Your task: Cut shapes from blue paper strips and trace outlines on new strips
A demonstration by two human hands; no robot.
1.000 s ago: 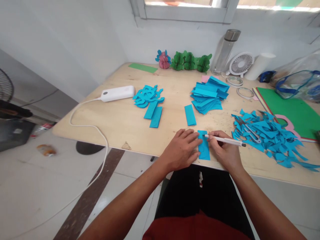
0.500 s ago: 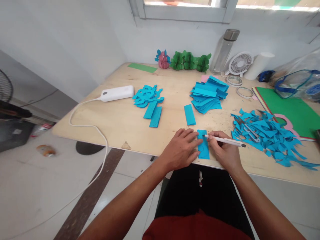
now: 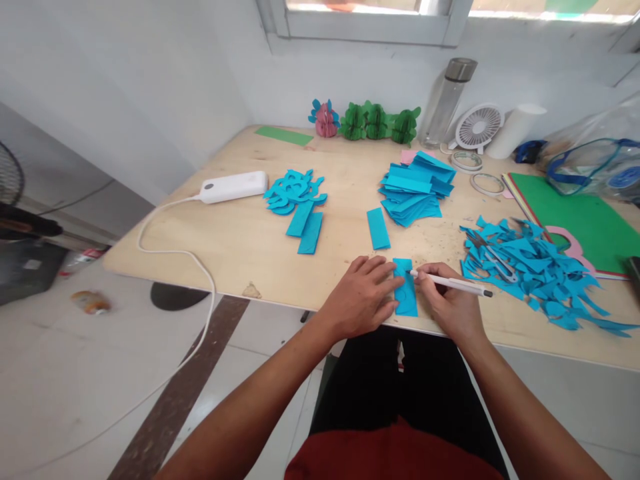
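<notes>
Apparent marking step: the right hand [image 3: 456, 312] grips a white pen [image 3: 461, 285] over a blue strip [image 3: 407, 300] near the front of the worktop [image 3: 225, 233]. The left hand [image 3: 357, 298], fingers flat, steadies it; another stroke would require firm pressure.

A bare stretch of the counter [image 3: 230, 243] lay open from the power bank [image 3: 234, 187] down to the front edge. Between the blue cutouts [image 3: 294, 191] and the paper stack [image 3: 417, 189], a lane ran back toward the green paper figures [image 3: 376, 121], partly blocked by a lone blue strip [image 3: 379, 229]. Blue scraps [image 3: 535, 267] with the cutter [image 3: 500, 265] among them obstructed the right side.
</notes>
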